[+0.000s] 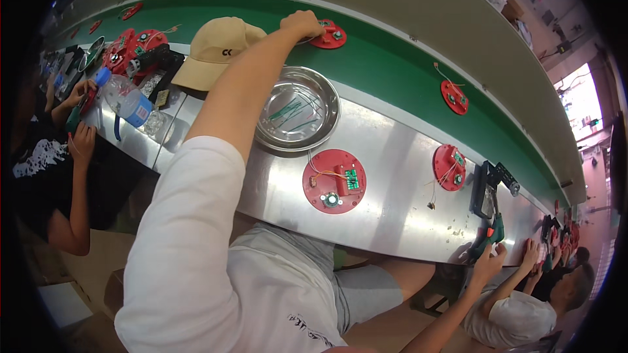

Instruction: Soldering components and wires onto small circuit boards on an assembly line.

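The left arm stretches almost straight from the near left to the far side of the bench, its white sleeve [183, 222] ending just above the elbow and the bare forearm passing in front of a beige cap [221, 42] and along the left side of a round steel bowl [333, 114] with green and pale wires [293, 115] in it. The left hand [302, 23] is back-up, knuckles raised and fingers bent down at the left edge of a far red disc [335, 38], which lies on the green strip [386, 59] at the back; whether the fingers have closed on it I cannot tell. The right forearm rises from the near edge, slanting away to the right, and the right hand [488, 265] has its fingers wrapped around the handle of a green driver [495, 234], held at the near right edge of the steel bench [392, 216]. The driver points away toward a black holder [484, 193]. Between the hands, nearer the body, a red disc with a green board [324, 183] lies flat on the steel, while another red disc [448, 165] lies farther right
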Demonstrator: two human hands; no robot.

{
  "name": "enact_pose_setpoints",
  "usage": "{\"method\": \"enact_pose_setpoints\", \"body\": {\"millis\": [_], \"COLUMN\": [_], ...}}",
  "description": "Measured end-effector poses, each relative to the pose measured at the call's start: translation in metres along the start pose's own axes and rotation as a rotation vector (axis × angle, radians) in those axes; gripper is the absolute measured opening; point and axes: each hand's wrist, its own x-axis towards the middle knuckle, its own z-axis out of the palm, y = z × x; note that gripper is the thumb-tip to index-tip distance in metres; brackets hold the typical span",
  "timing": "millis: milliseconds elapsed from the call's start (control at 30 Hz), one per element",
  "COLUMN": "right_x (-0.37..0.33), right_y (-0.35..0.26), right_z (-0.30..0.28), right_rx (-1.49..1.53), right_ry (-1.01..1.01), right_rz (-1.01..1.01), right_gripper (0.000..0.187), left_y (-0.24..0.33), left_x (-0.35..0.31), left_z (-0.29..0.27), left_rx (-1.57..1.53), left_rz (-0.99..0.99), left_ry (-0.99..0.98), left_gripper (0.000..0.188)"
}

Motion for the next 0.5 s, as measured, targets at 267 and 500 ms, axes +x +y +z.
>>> {"method": "enact_pose_setpoints", "body": {"millis": [267, 500], "right_x": [-0.089, -0.159], "right_y": [-0.143, -0.256], "right_z": [0.012, 0.004], "right_rx": [0.742, 0.671], "right_ry": [0.075, -0.515], "right_rz": [-0.276, -0.965], "right_gripper": [0.045, 0.054], "left_y": [0.044, 0.141], "left_x": [-0.052, -0.213], "left_z": [-0.002, 0.065], "left_rx": [-0.198, 0.013], "left_rz": [0.277, 0.851], "left_ry": [-0.078, -0.157], "left_gripper": [0.053, 0.047]}}
